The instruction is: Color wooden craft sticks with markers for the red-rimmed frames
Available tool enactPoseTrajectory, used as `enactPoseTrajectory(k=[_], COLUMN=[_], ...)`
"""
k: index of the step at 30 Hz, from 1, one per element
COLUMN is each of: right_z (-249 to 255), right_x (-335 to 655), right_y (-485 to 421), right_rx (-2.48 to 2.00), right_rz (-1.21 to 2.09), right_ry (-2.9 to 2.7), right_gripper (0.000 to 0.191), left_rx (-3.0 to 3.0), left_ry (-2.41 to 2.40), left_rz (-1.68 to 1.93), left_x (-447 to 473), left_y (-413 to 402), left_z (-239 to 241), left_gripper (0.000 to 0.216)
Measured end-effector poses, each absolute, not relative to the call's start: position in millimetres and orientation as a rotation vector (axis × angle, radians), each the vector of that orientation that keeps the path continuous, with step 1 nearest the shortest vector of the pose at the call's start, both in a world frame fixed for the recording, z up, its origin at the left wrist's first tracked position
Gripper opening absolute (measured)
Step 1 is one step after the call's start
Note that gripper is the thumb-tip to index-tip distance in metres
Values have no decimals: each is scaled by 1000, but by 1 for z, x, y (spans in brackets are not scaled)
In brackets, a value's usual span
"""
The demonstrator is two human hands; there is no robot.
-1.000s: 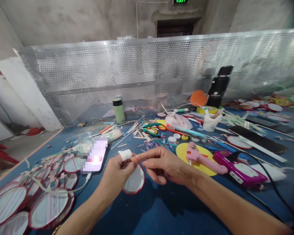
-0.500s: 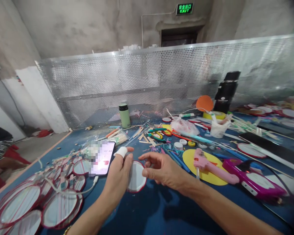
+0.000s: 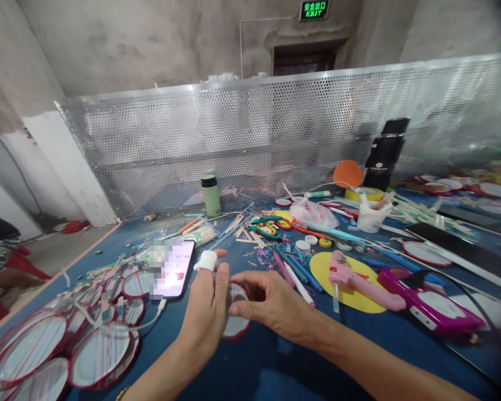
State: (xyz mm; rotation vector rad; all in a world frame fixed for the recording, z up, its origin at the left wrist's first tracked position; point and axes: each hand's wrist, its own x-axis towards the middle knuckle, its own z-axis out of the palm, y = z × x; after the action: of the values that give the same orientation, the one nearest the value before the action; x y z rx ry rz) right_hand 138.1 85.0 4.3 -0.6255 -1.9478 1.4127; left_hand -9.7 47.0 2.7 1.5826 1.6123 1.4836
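Observation:
A small round white disc with a red rim [image 3: 236, 327] is between my two hands, just above or on the blue table. My left hand [image 3: 206, 301], with a white wrap on one finger, grips the disc's left edge; its fingers are partly hidden behind it. From the right, my right hand [image 3: 271, 301] reaches over the disc, with the thumb across its face and the fingers bent at its upper edge. Left of my left hand lies a lit phone [image 3: 179, 270] with a white cable plugged in.
Red-rimmed discs [image 3: 100, 356] pile up at the left. Right of my hands are several pens [image 3: 303, 273], a yellow disc [image 3: 317, 267], a pink glue gun [image 3: 367, 289] and a purple device [image 3: 430, 306]. Behind stand a green bottle [image 3: 211, 197], a black flask [image 3: 384, 159] and a perforated metal screen [image 3: 171, 133].
My right hand has moved left and closed onto the disc, covering more of its face. The disc has shifted slightly toward me. A white pen beside the others shows more fully.

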Motion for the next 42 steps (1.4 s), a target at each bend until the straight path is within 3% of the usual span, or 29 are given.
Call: enactPoseTrajectory(k=[7,11,19,24,31,37,42], right_z=[9,16,12,19,16,16,22], right_x=[148,157,162,165,161,157,157], right_y=[93,98,100,101,96,90,88], right_rx=[-803,-902,-923,-860,-734,-675,-728], right_rz=[1195,1010,898,1062,1571,1769,1806], right_ry=[-1920,-1956,-2094,-2072,-1856,-1623,-1638], right_gripper=[50,51,52,51,75,75,71], left_rx=[1484,1685,1641,1618,1571,1385,1469], left_ry=[1489,1430,1405,1416,1397,1250,1412], left_rz=[1349,936,716,783,940,1120,1177], left_x=[-27,-35,-36,-36,-33,-24,-23], left_y=[57,58,55,58,58,57,56], left_z=[18,27,20,21,23,18,15], left_gripper=[49,42,25,25,28,34,33])
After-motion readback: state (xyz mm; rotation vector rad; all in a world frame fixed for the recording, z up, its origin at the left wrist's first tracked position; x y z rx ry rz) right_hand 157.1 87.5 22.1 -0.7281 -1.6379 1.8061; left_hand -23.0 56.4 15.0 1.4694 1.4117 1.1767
